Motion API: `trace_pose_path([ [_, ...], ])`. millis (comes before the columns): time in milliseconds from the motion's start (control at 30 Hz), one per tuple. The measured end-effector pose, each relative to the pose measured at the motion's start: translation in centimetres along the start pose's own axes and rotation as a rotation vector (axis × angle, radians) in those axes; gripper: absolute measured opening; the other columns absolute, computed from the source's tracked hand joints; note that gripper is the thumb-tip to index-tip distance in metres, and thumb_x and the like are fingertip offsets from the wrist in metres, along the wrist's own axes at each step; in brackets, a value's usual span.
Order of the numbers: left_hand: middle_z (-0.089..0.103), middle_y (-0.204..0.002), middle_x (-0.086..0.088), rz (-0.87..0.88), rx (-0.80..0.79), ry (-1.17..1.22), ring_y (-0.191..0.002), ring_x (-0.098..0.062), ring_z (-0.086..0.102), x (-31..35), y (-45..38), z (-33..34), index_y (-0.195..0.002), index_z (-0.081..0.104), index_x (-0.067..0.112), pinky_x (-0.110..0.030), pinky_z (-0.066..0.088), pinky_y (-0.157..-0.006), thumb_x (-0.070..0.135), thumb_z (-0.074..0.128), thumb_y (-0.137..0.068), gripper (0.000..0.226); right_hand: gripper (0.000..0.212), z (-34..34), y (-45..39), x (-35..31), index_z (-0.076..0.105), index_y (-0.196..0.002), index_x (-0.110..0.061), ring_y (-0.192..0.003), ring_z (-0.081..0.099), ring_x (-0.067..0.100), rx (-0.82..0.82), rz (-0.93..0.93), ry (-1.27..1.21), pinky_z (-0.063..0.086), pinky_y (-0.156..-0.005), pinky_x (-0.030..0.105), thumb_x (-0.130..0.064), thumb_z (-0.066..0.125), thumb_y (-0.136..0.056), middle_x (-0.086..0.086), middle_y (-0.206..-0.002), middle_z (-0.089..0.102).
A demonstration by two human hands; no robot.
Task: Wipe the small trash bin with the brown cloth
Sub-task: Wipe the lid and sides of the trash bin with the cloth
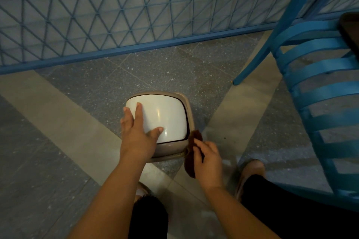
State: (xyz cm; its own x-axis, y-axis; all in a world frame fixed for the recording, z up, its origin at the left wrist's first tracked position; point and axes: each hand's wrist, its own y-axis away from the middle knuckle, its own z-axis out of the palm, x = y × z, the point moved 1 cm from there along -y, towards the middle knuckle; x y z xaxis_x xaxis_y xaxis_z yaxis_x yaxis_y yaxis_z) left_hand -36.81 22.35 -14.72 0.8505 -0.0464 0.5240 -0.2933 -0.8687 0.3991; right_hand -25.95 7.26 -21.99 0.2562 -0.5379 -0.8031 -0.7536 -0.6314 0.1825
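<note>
Wiping is under way on the small trash bin (167, 122), which is standing on the floor (87, 87) at the centre of the frame, white swing lid facing up inside a beige rim. One left hand (136, 130) is lying flat on the lid's left half, fingers (139, 110) straight and spread, thumb reaching out toward the middle; it seems to be steadying the bin. One right hand (206, 159) is sitting just right of the bin's lower right corner, its fingers curling round and pinching the brown cloth (192, 151), which is bunching against the beige rim and hanging down toward the lower centre of the frame.

Progress is hard to judge: the lid is looking clean and glossy, with no streaks or dirt that I can make out, and the cloth is working on the outer edge. By my reckoning the task is somewhere in its middle, with the far sides and the area under the left hand probably left to do.

Counting: one bin, one cloth, two hands. One blue slatted chair (318, 87) is filling the right side, and one blue lattice fence (120, 6) is running across the top.
</note>
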Motion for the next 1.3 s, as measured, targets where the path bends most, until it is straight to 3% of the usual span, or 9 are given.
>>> trace_pose_path([
  [167,-0.02,-0.158,0.004,-0.023,-0.017,0.002,-0.146,-0.025,-0.012,0.2,0.3,-0.3,-0.149,-0.005,0.038,-0.049,0.011,-0.117,0.048,0.056,-0.087,0.087,0.025,-0.8,0.0,-0.5,0.067,-0.113,-0.013,-0.089,0.055,0.012,-0.058,0.003,0.016,0.044,-0.088,0.021,-0.01,0.057,-0.09,-0.002,-0.099,0.055],
  [267,-0.025,-0.156,0.007,-0.071,-0.1,0.05,-0.146,-0.024,-0.011,-0.1,0.7,-0.7,-0.147,-0.01,0.041,-0.05,0.014,-0.118,0.059,0.065,-0.075,0.106,0.028,-0.8,-2.0,-1.2,0.064,-0.118,-0.013,-0.095,0.056,0.017,-0.065,0.015,0.059,0.038,-0.089,0.019,-0.012,0.053,-0.092,0.006,-0.108,0.057],
  [400,-0.03,-0.153,0.009,-0.07,-0.119,0.036,-0.147,-0.022,-0.01,-0.9,1.6,-0.2,-0.145,-0.017,0.043,-0.045,0.018,-0.117,0.049,0.08,-0.065,0.126,0.031,-0.9,-5.1,-1.4,0.059,-0.124,-0.015,-0.1,0.054,0.022,-0.092,-0.003,0.158,0.04,-0.092,0.026,-0.015,0.047,-0.095,0.009,-0.113,0.055],
  [633,-0.03,-0.153,0.01,-0.056,-0.024,0.076,-0.147,-0.022,-0.01,-0.9,1.8,0.9,-0.145,-0.017,0.043,-0.047,0.018,-0.116,0.048,0.08,-0.066,0.125,0.029,-0.4,-2.5,-0.6,0.062,-0.12,-0.012,-0.095,0.054,0.014,-0.019,0.011,0.068,0.036,-0.088,0.016,-0.014,0.053,-0.093,0.006,-0.109,0.056],
  [733,-0.031,-0.153,0.009,-0.049,-0.019,0.076,-0.146,-0.023,-0.012,-0.6,1.5,1.1,-0.144,-0.017,0.044,-0.049,0.016,-0.117,0.047,0.079,-0.067,0.123,0.028,0.2,-1.6,-0.7,0.063,-0.12,-0.014,-0.096,0.056,0.016,-0.014,0.013,0.028,0.041,-0.09,0.019,-0.015,0.054,-0.093,0.003,-0.109,0.055],
  [967,-0.031,-0.153,0.009,-0.042,-0.005,0.093,-0.146,-0.024,-0.013,-0.2,0.7,1.1,-0.145,-0.016,0.043,-0.05,0.016,-0.117,0.047,0.078,-0.069,0.121,0.033,-0.1,-7.5,-2.3,0.056,-0.127,-0.017,-0.101,0.053,0.017,-0.05,0.012,0.136,0.035,-0.09,0.017,-0.018,0.045,-0.097,0.005,-0.115,0.052],
  [1133,-0.03,-0.153,0.01,-0.053,0.014,0.119,-0.146,-0.022,-0.014,0.1,0.8,1.3,-0.145,-0.015,0.044,-0.05,0.015,-0.118,0.045,0.079,-0.068,0.122,0.03,1.0,-3.3,-2.1,0.06,-0.123,-0.011,-0.097,0.052,0.01,0.048,0.091,-0.033,0.038,-0.093,0.017,-0.013,0.051,-0.094,0.003,-0.112,0.053],
  [1300,-0.029,-0.154,0.009,-0.056,0.007,0.128,-0.146,-0.022,-0.013,0.2,0.8,1.3,-0.146,-0.014,0.044,-0.049,0.014,-0.117,0.044,0.079,-0.069,0.121,0.028,0.7,-2.1,-1.6,0.063,-0.119,-0.01,-0.094,0.055,0.013,-0.022,-0.002,0.02,0.038,-0.09,0.015,-0.01,0.053,-0.092,0.004,-0.107,0.056],
])
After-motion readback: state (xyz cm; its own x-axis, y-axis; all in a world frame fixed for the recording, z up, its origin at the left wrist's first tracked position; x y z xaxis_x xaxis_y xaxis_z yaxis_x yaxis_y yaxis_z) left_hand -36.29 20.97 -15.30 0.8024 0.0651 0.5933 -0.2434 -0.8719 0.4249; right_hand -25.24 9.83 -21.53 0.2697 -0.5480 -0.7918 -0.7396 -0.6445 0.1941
